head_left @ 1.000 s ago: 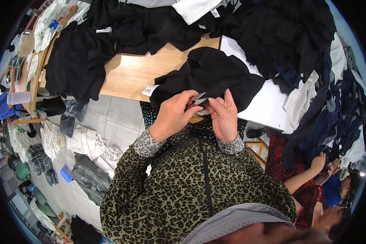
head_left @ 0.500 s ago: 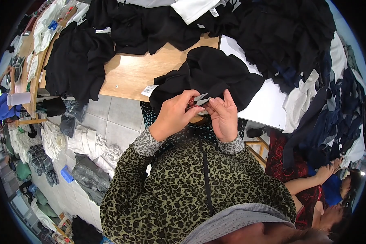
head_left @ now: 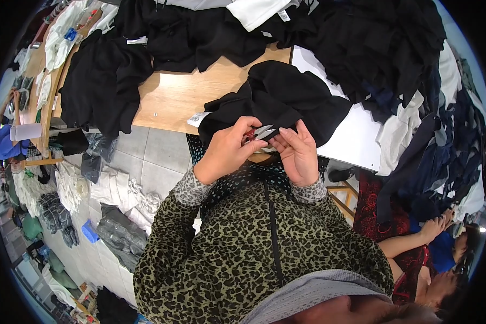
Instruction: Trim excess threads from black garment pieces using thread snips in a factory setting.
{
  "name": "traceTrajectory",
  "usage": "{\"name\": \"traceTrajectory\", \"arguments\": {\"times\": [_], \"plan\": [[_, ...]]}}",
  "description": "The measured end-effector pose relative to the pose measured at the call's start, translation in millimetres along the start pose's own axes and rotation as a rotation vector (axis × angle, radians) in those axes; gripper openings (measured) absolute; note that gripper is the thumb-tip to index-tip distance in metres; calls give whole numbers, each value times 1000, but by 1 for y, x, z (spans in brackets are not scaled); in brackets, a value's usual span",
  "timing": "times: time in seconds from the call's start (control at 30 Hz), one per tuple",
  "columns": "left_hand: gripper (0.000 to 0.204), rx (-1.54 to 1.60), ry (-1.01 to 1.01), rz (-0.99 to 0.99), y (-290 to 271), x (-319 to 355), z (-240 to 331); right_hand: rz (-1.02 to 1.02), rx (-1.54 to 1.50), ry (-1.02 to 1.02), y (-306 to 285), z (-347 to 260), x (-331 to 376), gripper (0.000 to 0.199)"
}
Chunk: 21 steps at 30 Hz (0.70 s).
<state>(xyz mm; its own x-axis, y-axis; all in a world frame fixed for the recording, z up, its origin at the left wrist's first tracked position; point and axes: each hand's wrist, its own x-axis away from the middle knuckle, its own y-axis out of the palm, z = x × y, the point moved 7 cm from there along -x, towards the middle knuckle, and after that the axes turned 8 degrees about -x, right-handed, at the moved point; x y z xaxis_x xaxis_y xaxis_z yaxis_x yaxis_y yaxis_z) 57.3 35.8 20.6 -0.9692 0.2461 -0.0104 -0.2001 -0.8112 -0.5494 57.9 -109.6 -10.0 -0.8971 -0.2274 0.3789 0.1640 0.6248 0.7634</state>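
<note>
My left hand is closed round a small pair of thread snips with red handles. Their two short silver blades point toward my right hand and stand slightly apart. Close by, my right hand has its thumb and fingers bent together near the blade tips. Whatever is pinched there is too small or hidden to make out. A black garment lies bunched on the table just beyond both hands. Its white printed label sticks out at the left, near my left hand.
More black garments cover the far side of the wooden table and its left end. A white tabletop adjoins at right, beside piled dark and white clothing. Another person's hand is at lower right. Bagged clothes lie on the floor.
The snips have turned a little in my left hand and drawn slightly back from my right fingers, showing more red handle. The black garment stays in place.
</note>
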Motion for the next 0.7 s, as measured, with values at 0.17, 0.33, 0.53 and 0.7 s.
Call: {"name": "traceTrajectory", "arguments": {"times": [0.17,0.33,0.53,0.7], "plan": [[38,-14,12,-23,0,-2,3,12,2,-3,-6,1,0,33],[39,-15,7,-35,0,-5,2,25,9,7,-2,-1,0,33],[39,12,12,-53,3,-6,0,26,-2,14,-6,0,-1,32],[40,33,4,-45,3,-5,-1,73,-184,180,-19,12,-3,25]]}}
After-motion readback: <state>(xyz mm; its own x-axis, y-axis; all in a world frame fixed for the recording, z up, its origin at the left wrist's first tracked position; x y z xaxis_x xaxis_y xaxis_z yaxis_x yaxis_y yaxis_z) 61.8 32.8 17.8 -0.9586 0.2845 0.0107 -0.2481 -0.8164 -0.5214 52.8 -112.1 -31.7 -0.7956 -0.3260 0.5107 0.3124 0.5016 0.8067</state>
